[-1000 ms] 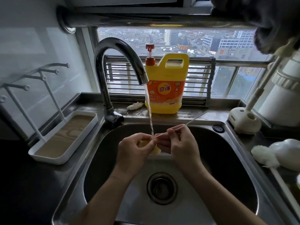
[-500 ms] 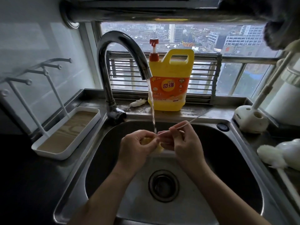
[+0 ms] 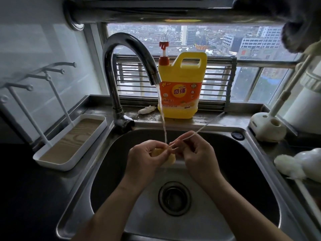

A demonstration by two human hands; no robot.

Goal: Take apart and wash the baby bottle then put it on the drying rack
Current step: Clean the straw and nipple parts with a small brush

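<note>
Over the steel sink [image 3: 246,171] my left hand [image 3: 144,157] grips a small yellowish bottle part [image 3: 171,160] under the water stream [image 3: 163,122] from the tap [image 3: 128,49]. My right hand [image 3: 198,153] pinches a thin white straw brush [image 3: 199,132], whose long stem points up and right toward the counter; its tip goes into the yellowish part. The white drying rack [image 3: 73,141], with upright pegs and a tray base, stands on the counter at the left.
A yellow dish soap jug [image 3: 182,87] with a red pump stands on the sill behind the tap. A brush holder [image 3: 267,126] with a long brush sits at the right, and white bottle parts [image 3: 305,162] lie on the right counter. The drain [image 3: 174,198] lies below my hands.
My hands stay together under the running water with only small shifts; the straw brush moves slightly in the yellowish part. The camera has tilted a little.
</note>
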